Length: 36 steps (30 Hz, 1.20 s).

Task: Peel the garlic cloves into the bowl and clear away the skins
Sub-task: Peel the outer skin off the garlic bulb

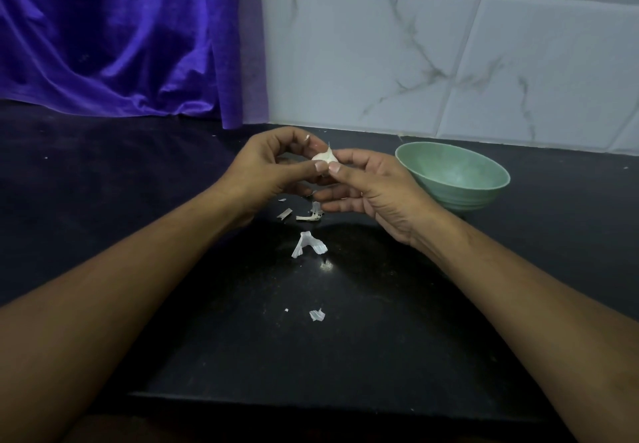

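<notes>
Obs.: the garlic clove (324, 156) is held in the air between both hands, above the table (138, 183) and clear of it. The left hand (273, 162) curls round it from the left and the right hand (366, 187) from the right. The two thumb tips lie side by side against its near face, so both sets of fingers (320, 166) are closed and pinching the clove.

Key relation: the clove's long axis stands roughly upright, with the pointed tip up and leaning slightly away, poking out above the thumbs. The bowl (415, 173) lies to the right of the clove. The right hand sits between the two and is plainly the nearer hand. Judgement: once the clove is bare, a short carry to the right by that hand should do.

Clove: pale white, small and rounded at the base, with a wisp of papery skin at the tip. I cannot tell how much skin covers the hidden sides.

Bowl: pale green and upright on the table. No clove shows in the visible part of its inside.

Skins: white scraps (307, 244) lie on the dark table below the hands, and another piece (317, 314) lies nearer the body. None is cleared yet.
</notes>
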Available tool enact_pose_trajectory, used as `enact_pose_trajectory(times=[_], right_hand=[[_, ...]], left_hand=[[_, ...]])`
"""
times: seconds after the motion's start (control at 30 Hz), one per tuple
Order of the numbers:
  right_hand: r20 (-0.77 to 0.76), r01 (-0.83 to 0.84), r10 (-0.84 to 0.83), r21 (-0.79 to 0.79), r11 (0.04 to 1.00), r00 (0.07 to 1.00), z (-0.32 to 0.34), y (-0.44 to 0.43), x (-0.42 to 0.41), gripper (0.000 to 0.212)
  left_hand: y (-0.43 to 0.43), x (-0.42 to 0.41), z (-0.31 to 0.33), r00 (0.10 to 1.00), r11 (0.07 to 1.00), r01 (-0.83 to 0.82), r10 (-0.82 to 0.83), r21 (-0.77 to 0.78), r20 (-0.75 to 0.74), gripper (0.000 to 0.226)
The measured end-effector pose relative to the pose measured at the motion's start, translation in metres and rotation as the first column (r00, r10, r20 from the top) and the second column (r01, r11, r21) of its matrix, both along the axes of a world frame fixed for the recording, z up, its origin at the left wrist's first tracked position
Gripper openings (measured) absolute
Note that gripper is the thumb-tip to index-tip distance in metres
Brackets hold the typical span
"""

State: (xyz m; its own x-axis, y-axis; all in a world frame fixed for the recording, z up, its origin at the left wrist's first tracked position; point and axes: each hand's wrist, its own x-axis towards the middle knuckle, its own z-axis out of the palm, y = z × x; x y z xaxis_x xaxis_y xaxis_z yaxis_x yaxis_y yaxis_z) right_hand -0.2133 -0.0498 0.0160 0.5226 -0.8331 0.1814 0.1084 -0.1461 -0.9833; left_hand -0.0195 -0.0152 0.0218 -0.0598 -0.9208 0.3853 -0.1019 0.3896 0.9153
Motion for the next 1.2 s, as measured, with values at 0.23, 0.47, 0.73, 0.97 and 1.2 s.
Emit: enact_pose_trajectory(times=[0.23, 0.47, 0.73, 0.97, 1.2], right_hand=[[0.024, -0.043, 0.042, 0.028, 0.999, 0.999, 0.000, -0.002, -0.002, 0.031], [0.003, -0.093, 0.093, 0.026, 0.995, 0.996, 0.000, -0.001, -0.003, 0.022], [-0.067, -0.143, 0.146, 0.049, 0.989, 0.987, 0.001, -0.001, -0.005, 0.032], [-0.087, -0.167, 0.170, 0.041, 0.985, 0.982, 0.001, 0.001, -0.005, 0.034], [-0.082, -0.176, 0.179, 0.051, 0.983, 0.980, 0.001, 0.001, -0.005, 0.032]], left_hand=[[-0.002, 0.003, 0.000, 0.998, 0.999, -0.014, 0.016, -0.038, 0.058, 0.031], [0.001, 0.004, 0.005, 0.996, 1.000, 0.019, -0.019, 0.005, 0.087, 0.036], [0.001, 0.011, 0.005, 0.985, 0.986, 0.138, -0.147, 0.093, 0.091, 0.030], [0.001, 0.013, 0.004, 0.977, 0.972, 0.199, -0.206, 0.125, 0.048, 0.020], [0.000, 0.013, 0.003, 0.977, 0.966, 0.206, -0.213, 0.155, 0.030, 0.018]])
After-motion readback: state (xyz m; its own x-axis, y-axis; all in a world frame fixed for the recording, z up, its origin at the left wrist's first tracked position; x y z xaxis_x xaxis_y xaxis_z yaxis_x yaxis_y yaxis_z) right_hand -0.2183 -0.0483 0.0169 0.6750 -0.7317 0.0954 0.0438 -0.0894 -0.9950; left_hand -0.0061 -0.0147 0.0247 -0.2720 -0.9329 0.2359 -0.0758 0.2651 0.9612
